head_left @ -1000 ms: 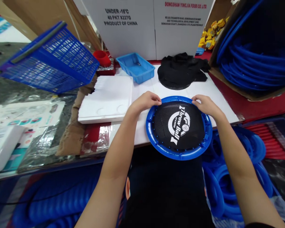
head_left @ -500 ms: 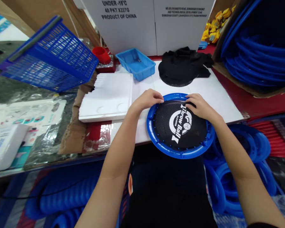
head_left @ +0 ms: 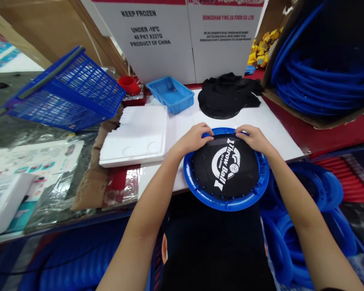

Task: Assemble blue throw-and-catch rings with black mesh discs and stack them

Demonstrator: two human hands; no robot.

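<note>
A blue round plastic frame lies at the near edge of the white board, half over the edge. A black mesh printed "Throw Ball" in white is stretched across it. My left hand rests on the frame's far left rim, fingers curled and pressing the mesh edge. My right hand sits on the far rim just right of it, fingers bent down onto the mesh edge. The two hands are close together at the top of the disc.
A pile of black mesh lies behind the disc. A small blue tray, a red cup and a white foam slab are to the left, with a tilted blue basket beyond. Blue rings fill a carton at right and more lie below.
My right hand moved from the disc's right rim leftward to the top, near my left hand. The left hand shifted slightly along the rim. The disc stayed in place.
</note>
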